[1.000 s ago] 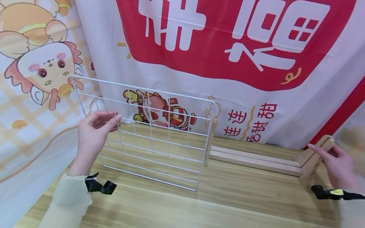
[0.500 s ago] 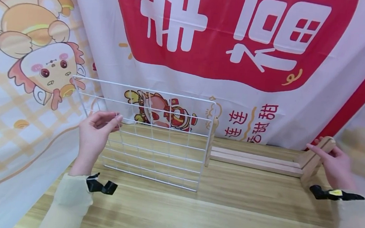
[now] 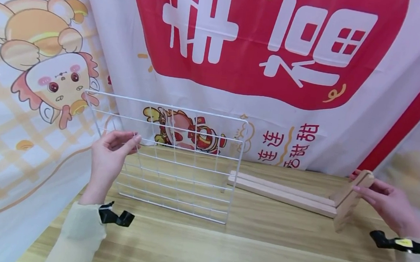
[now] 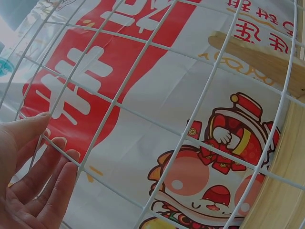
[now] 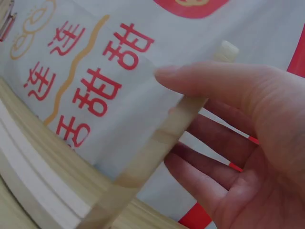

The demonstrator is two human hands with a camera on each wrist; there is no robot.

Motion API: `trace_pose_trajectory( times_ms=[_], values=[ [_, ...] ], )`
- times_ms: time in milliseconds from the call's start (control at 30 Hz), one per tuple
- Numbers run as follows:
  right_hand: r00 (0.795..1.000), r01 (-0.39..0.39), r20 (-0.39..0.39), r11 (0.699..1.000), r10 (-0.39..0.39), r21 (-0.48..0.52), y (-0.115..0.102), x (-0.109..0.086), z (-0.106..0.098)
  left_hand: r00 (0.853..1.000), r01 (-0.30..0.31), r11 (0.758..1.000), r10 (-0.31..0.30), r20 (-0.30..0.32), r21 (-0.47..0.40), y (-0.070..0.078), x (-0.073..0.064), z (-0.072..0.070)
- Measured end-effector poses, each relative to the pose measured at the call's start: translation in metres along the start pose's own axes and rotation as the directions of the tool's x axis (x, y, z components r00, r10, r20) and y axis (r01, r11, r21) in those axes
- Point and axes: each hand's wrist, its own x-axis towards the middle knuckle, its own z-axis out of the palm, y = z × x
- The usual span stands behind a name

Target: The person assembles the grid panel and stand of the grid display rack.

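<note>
A white wire grid panel [image 3: 167, 105] stands upright at the left of the table, its left side pinched between the thumb and fingers of my left hand [image 3: 110, 159]. In the left wrist view, the fingertips bear on a wire of the grid [image 4: 115, 103]. My right hand [image 3: 393, 203] grips the right upright [image 3: 351, 199] of a light wooden stand, thumb in front and fingers behind. The stand's grooved base [image 3: 283, 194] runs left until it overlaps the grid's right edge. The right wrist view shows the upright [image 5: 152, 148] slanting up into the grasp. Through the wires shows another wooden piece [image 4: 252, 52].
Behind the table [image 3: 244, 252] hangs a white cloth with a large red patch [image 3: 256, 47] and printed characters. A checked cartoon cloth [image 3: 47, 90] covers the left side. Black camera straps [image 3: 116, 216] sit on both wrists.
My right hand has drawn the wooden stand leftward and nearer, turning it a little, so its left end now sits behind the grid's right edge. My left hand and the grid have hardly moved.
</note>
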Motion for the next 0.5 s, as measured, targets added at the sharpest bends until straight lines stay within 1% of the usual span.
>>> trace_pose_trajectory(
  times_ms=[67,133,200,267,367,433,500],
  values=[
    [1.000,-0.022,-0.004,0.996,0.022,-0.087,-0.001,-0.002,0.003,1.000,0.002,1.000,-0.002,0.001,0.002,0.000,0.000,0.000],
    [1.000,-0.028,-0.010,0.986,0.026,-0.166,-0.003,-0.003,0.007,1.000,0.002,1.000,-0.002,0.002,0.001,0.000,-0.001,-0.001],
    [1.000,-0.010,0.008,0.981,0.012,-0.196,-0.004,-0.003,0.011,1.000,0.002,1.000,-0.002,0.003,0.006,0.000,-0.001,-0.001],
    [1.000,0.013,0.020,0.979,-0.009,-0.204,-0.005,-0.003,0.015,1.000,0.003,1.000,-0.003,0.002,0.012,0.000,-0.001,-0.001],
    [1.000,0.028,0.015,0.983,-0.025,-0.184,-0.005,-0.001,0.023,1.000,0.005,1.000,-0.005,0.004,0.017,0.001,-0.001,-0.001],
    [1.000,0.024,0.002,0.973,-0.024,-0.228,-0.005,0.000,0.027,1.000,0.008,1.000,-0.008,0.006,0.015,0.001,-0.001,-0.001],
    [1.000,0.014,-0.006,0.956,-0.016,-0.294,-0.005,0.000,0.032,1.000,0.009,1.000,-0.009,0.008,0.014,0.002,0.000,-0.001]
  ],
)
